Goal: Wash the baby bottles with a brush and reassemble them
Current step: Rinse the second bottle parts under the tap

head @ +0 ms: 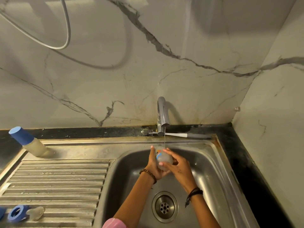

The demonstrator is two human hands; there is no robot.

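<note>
Both hands, left hand (153,167) & right hand (178,165), curl round clear bottle (162,159) over steel sink (213,162), under thin stream from tap (162,112). Marble-look wall behind, dark counter at far edge. Brush (174,134) lies behind tap. Left: capped bottle (28,142) upright on drainboard (57,181); blue ring (16,213) & teat (35,212) near-left.

One head-worn view looks steeply down and forward from close above the sink (205,155), facing the wall behind it.
</note>
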